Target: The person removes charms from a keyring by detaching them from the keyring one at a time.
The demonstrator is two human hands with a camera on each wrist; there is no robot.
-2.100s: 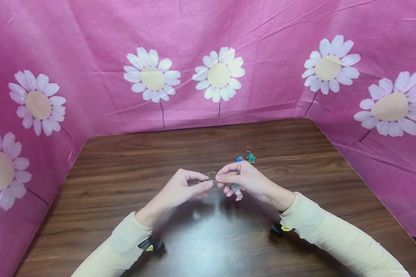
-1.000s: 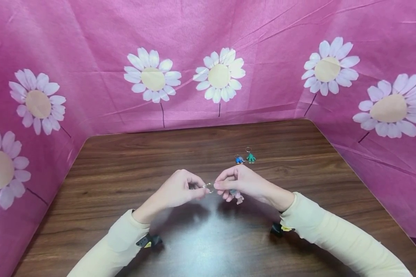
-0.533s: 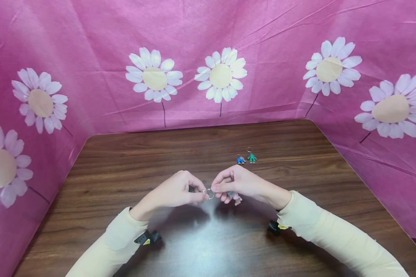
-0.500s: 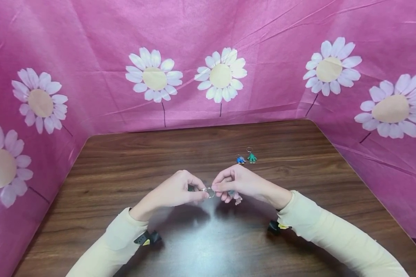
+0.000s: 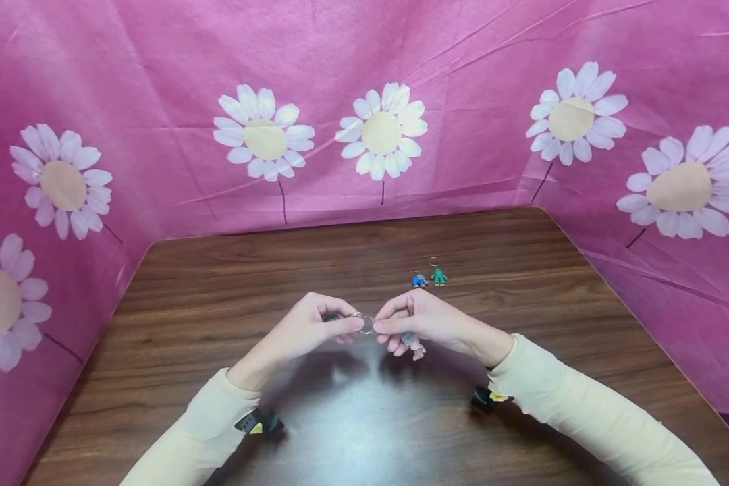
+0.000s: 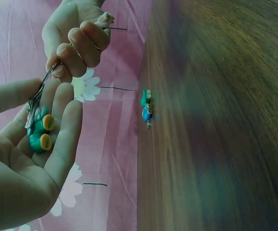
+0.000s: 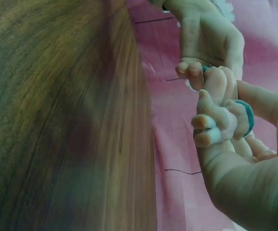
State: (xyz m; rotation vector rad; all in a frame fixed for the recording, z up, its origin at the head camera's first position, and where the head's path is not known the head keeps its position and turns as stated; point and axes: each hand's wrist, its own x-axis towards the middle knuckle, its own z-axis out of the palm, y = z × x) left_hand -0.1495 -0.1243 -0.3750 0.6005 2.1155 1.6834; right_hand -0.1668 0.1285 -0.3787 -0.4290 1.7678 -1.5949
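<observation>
Thumb and forefinger of my left hand (image 5: 308,327) pinch the metal part of a keychain, whose green figure (image 6: 42,132) with orange feet hangs against the fingers in the left wrist view. A silver split ring (image 5: 366,325) bridges the gap between both hands. Its right side is pinched by the fingertips of my right hand (image 5: 422,322). Below that palm dangles a second keychain's pale pink figure (image 7: 216,120) with a teal band, seen largest in the right wrist view. How the two keychains' rings are linked, I cannot tell.
Farther back on the brown wooden table (image 5: 231,270) lie a blue figure keychain (image 5: 419,279) and a green figure keychain (image 5: 439,275), side by side. A pink cloth (image 5: 328,61) with white daisies stands around the table's back and sides.
Both hands, with the ring between them, came down toward the near edge, then rose a little in the last half second. The ring has tilted and now shows rounder. The keychains on the table stay put.
</observation>
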